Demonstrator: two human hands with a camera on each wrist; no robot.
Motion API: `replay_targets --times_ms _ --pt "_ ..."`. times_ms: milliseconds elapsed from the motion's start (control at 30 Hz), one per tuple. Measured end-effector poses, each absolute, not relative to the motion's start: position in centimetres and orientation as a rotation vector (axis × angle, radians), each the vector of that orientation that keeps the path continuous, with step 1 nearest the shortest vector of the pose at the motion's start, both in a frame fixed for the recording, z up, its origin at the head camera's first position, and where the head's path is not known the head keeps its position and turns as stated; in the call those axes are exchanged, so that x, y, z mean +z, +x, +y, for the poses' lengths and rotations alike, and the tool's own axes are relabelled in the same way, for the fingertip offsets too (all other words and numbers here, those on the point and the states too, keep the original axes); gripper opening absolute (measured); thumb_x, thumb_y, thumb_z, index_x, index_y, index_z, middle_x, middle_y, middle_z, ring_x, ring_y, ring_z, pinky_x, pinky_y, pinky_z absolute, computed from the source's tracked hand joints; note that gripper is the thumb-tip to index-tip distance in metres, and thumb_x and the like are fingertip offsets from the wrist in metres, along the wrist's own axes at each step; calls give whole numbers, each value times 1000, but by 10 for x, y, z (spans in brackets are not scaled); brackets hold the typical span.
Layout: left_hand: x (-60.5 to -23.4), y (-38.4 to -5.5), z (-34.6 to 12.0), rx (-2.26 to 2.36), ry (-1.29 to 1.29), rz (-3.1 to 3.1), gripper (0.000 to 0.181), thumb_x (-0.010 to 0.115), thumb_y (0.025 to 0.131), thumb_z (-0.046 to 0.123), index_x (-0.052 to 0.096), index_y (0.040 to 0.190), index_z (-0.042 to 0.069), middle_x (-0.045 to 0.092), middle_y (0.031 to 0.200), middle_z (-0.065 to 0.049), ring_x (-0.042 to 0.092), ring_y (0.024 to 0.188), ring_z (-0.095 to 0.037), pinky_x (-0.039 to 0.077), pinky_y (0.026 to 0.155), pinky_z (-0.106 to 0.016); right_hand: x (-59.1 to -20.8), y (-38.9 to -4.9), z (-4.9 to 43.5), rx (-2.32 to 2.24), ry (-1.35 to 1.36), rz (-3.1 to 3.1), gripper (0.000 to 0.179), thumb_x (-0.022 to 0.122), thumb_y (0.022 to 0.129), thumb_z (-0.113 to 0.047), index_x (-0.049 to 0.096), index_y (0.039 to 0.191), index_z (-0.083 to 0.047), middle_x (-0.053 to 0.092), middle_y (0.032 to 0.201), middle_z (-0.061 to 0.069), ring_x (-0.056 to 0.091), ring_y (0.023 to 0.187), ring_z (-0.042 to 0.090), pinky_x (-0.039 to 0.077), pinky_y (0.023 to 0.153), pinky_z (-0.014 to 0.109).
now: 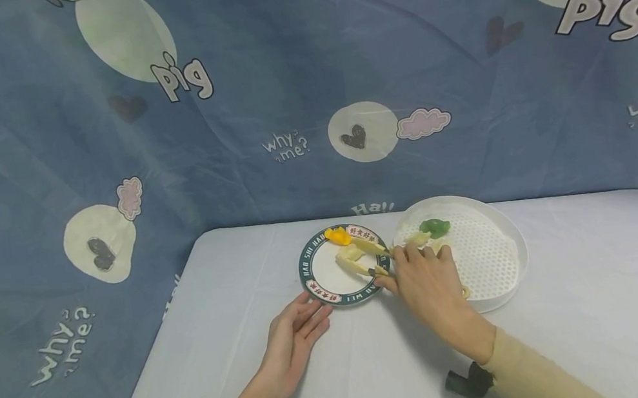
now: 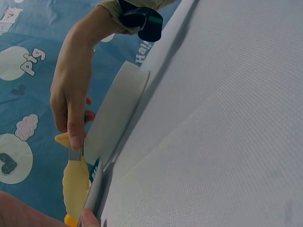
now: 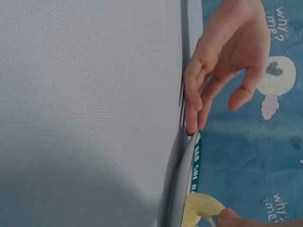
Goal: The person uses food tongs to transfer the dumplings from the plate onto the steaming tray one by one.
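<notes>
My right hand [image 1: 429, 281] grips a pair of tongs [image 1: 367, 246] with pale yellow heads, reaching over the right rim of a plate. The plate [image 1: 330, 282] is white with a green lettered rim. Between the spread tong heads lies a pale yellow piece [image 1: 350, 252]; whether they touch it I cannot tell. A bright orange-yellow piece [image 1: 338, 236] sits at the plate's far edge. My left hand [image 1: 293, 338] touches the near-left rim with extended fingers; in the right wrist view its thumb [image 3: 241, 97] stands apart from the plate.
Right of the plate stands a round white tray [image 1: 514, 256] with a perforated bottom. It holds a green piece [image 1: 435, 227] and pale yellow ones, partly behind my right hand. A black device [image 1: 469, 383] is at my right wrist. A patterned blue cloth [image 1: 285, 99] hangs behind the white table [image 1: 595, 274].
</notes>
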State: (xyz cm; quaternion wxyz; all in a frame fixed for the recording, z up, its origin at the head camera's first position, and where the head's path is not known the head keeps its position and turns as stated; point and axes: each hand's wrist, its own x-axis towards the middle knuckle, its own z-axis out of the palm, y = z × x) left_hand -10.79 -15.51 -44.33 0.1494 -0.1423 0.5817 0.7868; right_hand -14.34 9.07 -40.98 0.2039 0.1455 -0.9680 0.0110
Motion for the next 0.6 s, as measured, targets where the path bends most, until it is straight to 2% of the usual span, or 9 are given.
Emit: replay_targets --times_ms 133,400,600 --pt "-443 -108 -155 2259 -413 1674 69 37 109 21 15 170 -2 31 169 -31 42 159 -42 40 135 -47 -410 -143 91 32 413 -2701 58 74 92 -61 68 104 -5 58 79 9 64 67 34 48 63 44" --pt "-442 -107 -154 2251 -421 1680 69 38 109 21 15 170 -2 31 170 -31 43 159 -41 42 134 -45 -405 -140 95 69 414 -2761 58 71 95 -61 69 113 -6 61 86 7 68 78 30 51 69 47" --pt "-441 -106 -154 2254 -423 1681 70 38 108 21 15 170 -2 31 169 -31 43 158 -41 42 134 -45 -399 -135 99 92 404 -2750 50 72 96 -58 64 101 -8 60 83 5 60 70 27 45 64 41"
